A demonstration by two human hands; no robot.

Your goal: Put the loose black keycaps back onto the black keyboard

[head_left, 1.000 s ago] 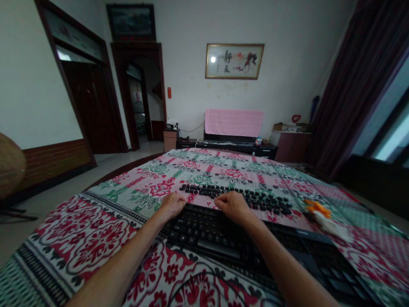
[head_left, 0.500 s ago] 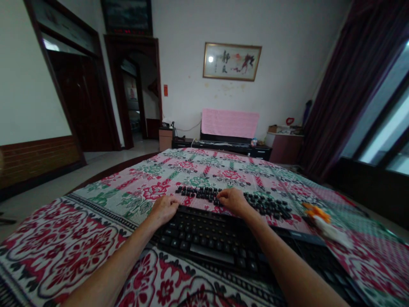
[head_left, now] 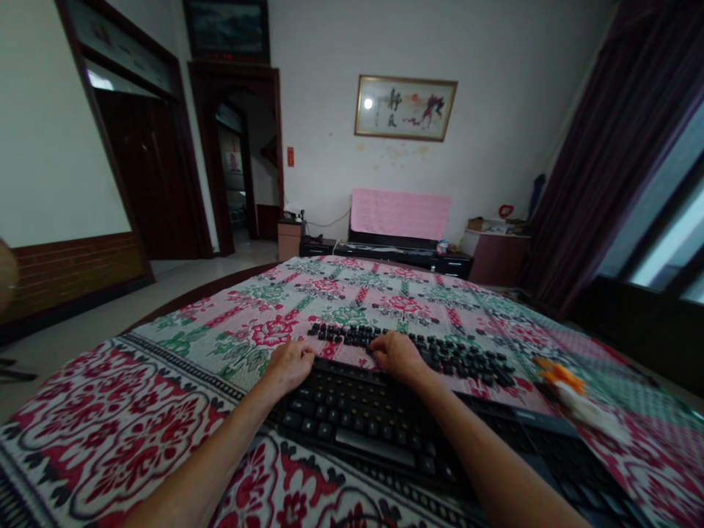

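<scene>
A black keyboard [head_left: 357, 422] lies on the patterned cloth in front of me. Its lower rows carry keycaps, while small pale-brown stems show bare in the upper rows. Beyond its far edge, loose black keycaps [head_left: 467, 358] are spread out in rough rows. My left hand [head_left: 290, 364] is closed at the keyboard's far left corner, its bent fingers against the edge. My right hand [head_left: 400, 358] hovers over the far edge, thumb and fingers pinched beside the loose keycaps. A small dark keycap seems to be at the fingertips, mostly hidden.
A second black keyboard [head_left: 572, 458] lies at the right, partly under my right forearm. Past it is a blurred orange and white object [head_left: 566, 385]. The floral tablecloth [head_left: 275, 334] covers the large table. A pink cloth [head_left: 400, 213] hangs over a screen at the far wall.
My right hand has drawn slightly back from the loose keycaps, with its fingers more curled. My left hand stays at the keyboard corner. The whole view has shifted a little.
</scene>
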